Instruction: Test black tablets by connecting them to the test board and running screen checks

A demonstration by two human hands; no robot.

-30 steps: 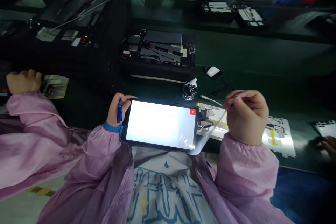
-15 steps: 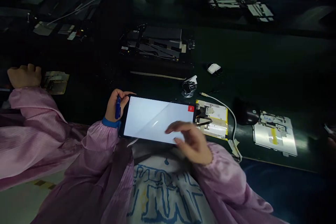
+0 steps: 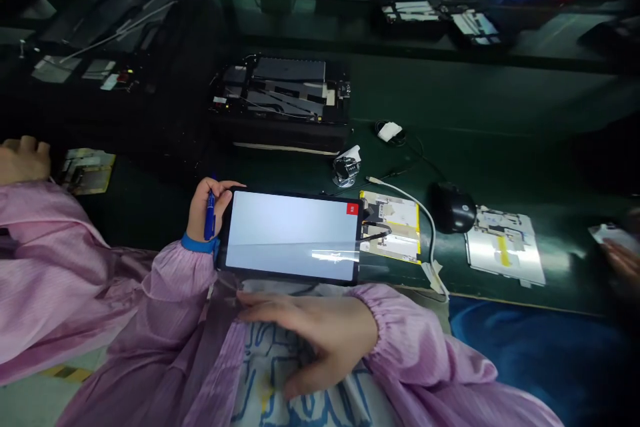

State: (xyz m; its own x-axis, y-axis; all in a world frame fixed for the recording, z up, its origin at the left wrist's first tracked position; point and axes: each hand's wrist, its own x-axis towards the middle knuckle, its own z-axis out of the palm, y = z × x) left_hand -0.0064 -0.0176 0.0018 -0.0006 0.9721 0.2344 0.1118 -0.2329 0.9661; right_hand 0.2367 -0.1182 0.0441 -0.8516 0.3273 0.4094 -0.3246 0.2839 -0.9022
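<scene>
A tablet [image 3: 290,233] with a lit white screen and a red mark in its upper right corner tilts towards me. My left hand [image 3: 204,208] grips its left end, and a blue pen [image 3: 210,213] is tucked between the same hand's fingers. Below the tablet's lower edge, my right hand [image 3: 320,333] hovers in front of my shirt, somewhat blurred, thumb and fingers apart and holding nothing. Against the tablet's right end lies an opened device with yellow edging [image 3: 393,227], with a dark cable between them.
A white cable [image 3: 427,220] curves right of the opened device. Further right are a black mouse-like object [image 3: 453,207] and a silver panel [image 3: 507,247]. A black device stack [image 3: 285,93] stands behind. Co-workers' hands show at left [image 3: 25,160] and right [image 3: 623,257].
My right hand has left the tablet screen, moving down and left to in front of my shirt. My view has shifted slightly right. At the far right, a co-worker's hand with a pale object shows more.
</scene>
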